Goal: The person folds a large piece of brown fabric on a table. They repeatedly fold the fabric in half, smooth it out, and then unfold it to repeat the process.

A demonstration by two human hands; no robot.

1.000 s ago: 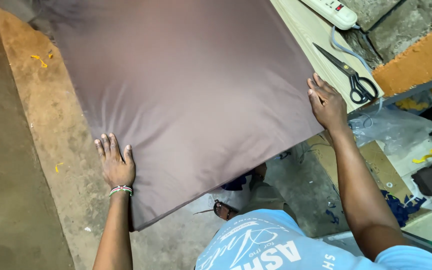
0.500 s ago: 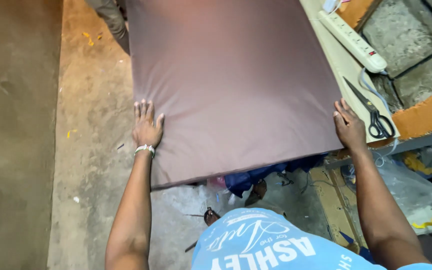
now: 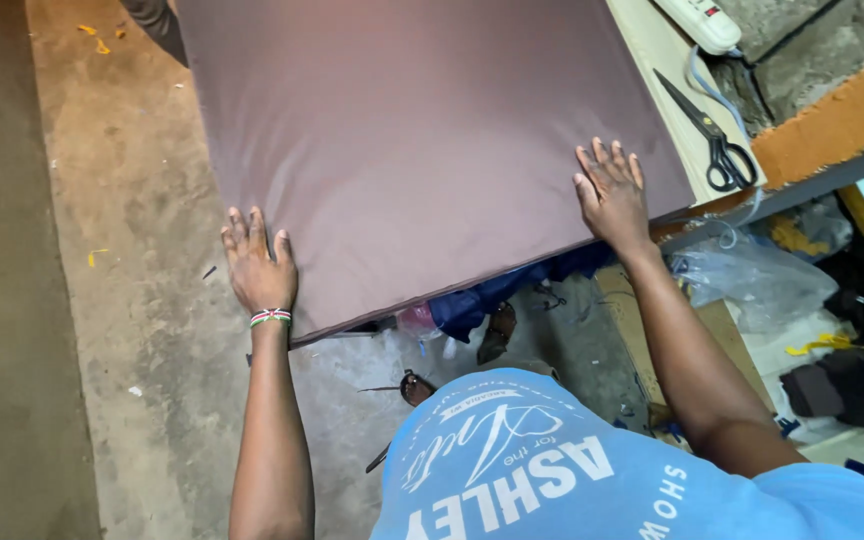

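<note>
Looking down from head height, the view takes in a concrete floor [image 3: 102, 300] along the left of the frame, with a few yellow scraps [image 3: 97, 255] lying on it.

Just right of that, in the lower left centre, the left hand [image 3: 257, 265] lies flat on the near left corner of a brown cloth [image 3: 412, 130]. Its grip is fully open, fingers spread and pressing down, clasping nothing. A beaded bracelet [image 3: 270, 318] circles the wrist.

The cloth fills the upper middle of the frame. It is spread smooth over a surface [image 3: 657, 50], and its near edge runs slantwise from lower left up to the right.

Below the cloth, at bottom centre, a light blue shirt [image 3: 552, 470] with white print is seen. Dark blue fabric [image 3: 492, 295] shows under the cloth's near edge.

Right of centre, the right hand [image 3: 612, 195] rests flat on the near right corner of the cloth. Its grip is likewise open, fingers fanned, holding nothing.

Farther right, black scissors [image 3: 712, 135] lie on the bare pale strip of the surface, just beside the cloth. A white power strip [image 3: 697, 20] sits at the top right edge. An orange foam slab [image 3: 842, 110] lies at far right, and clear plastic [image 3: 762, 275] sits below it.
</note>
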